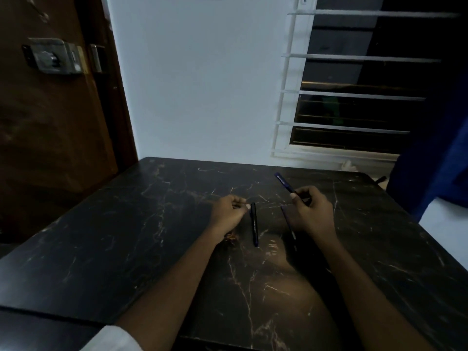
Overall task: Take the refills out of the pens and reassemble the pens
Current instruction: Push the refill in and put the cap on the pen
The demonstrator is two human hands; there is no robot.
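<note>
On the dark marble table (126, 236), a dark blue pen (254, 224) lies lengthwise between my two hands. My left hand (229, 211) hovers just left of its far end, fingers curled, with a thin light piece pinched at the fingertips that is too small to identify. My right hand (310, 211) grips a dark blue pen barrel (284, 182) that points up and away to the left. A thin dark refill (288, 225) lies on the table just left of my right hand, partly under it.
The table's far edge meets a white wall (202, 84). A brown door with a lock (54, 57) stands at the left, a barred window (354, 97) at the right. Blue cloth (435, 168) hangs by the table's right corner.
</note>
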